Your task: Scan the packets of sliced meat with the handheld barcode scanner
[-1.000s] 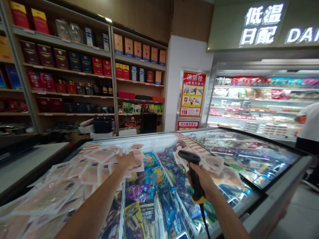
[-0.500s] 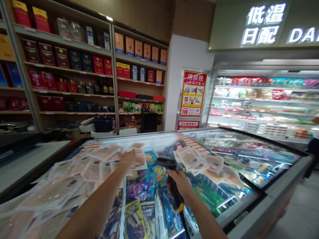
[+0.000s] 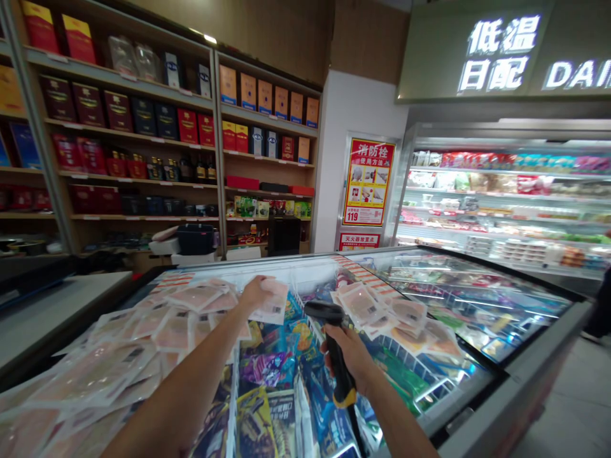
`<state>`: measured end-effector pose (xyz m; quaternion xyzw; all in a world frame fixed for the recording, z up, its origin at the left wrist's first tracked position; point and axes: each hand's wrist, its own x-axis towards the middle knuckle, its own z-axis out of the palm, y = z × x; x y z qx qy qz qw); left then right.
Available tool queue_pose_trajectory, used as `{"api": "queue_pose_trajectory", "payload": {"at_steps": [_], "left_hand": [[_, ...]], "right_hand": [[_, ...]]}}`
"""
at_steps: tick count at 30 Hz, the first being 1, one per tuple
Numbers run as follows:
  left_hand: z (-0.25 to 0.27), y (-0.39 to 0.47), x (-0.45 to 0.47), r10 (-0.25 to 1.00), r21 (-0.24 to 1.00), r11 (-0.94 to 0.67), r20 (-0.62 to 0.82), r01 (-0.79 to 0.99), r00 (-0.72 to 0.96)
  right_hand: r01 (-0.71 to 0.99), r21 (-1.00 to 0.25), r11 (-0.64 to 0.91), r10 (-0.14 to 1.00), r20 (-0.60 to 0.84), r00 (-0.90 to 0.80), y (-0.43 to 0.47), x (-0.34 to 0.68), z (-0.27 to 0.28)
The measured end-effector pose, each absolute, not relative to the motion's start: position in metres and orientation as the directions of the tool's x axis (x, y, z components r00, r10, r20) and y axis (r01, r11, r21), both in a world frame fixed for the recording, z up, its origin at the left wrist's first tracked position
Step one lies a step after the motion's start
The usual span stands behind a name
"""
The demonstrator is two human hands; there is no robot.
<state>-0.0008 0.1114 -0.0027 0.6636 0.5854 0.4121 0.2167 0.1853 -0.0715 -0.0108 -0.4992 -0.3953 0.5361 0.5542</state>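
My left hand [image 3: 258, 294] is closed on a flat clear packet [image 3: 275, 305] with pale pink contents, held over the open part of the freezer. In my right hand [image 3: 347, 353] is a black and yellow barcode scanner [image 3: 338, 362], its head pointing left toward the packet and its cable running down. To the left, a large heap of similar flat packets [image 3: 109, 366] lies on the freezer's glass. A smaller pile of packets [image 3: 367, 305] rests to the right, beyond the scanner.
Below my hands, the chest freezer [image 3: 482, 413] holds colourful bags [image 3: 265, 369] between white wire dividers. Wooden shelves [image 3: 143, 133] with boxes and bottles stand behind. A refrigerated display [image 3: 501, 197] is at the back right, and a person's dark-clothed leg [image 3: 600, 308] shows at the right edge.
My left hand has lifted the packet off the left heap and moved it slightly right and up, toward the scanner. My right hand with the scanner has shifted slightly right.
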Motion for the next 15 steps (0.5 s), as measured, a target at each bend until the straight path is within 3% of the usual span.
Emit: {"api": "queue_pose_trajectory", "payload": {"at_steps": [8,15], "left_hand": [[0.012,0.117,0.025,0.921,0.832,-0.277,0.372,0.481,-0.113],[0.010,0.118,0.038,0.925,0.879,-0.267,0.348,0.394,-0.150]], "right_hand": [[-0.223,-0.974,-0.042,0.994,-0.065,0.093,-0.079,0.190,-0.003],[-0.233,-0.972,-0.034,0.989,-0.066,0.133,-0.079,0.198,-0.001]]}}
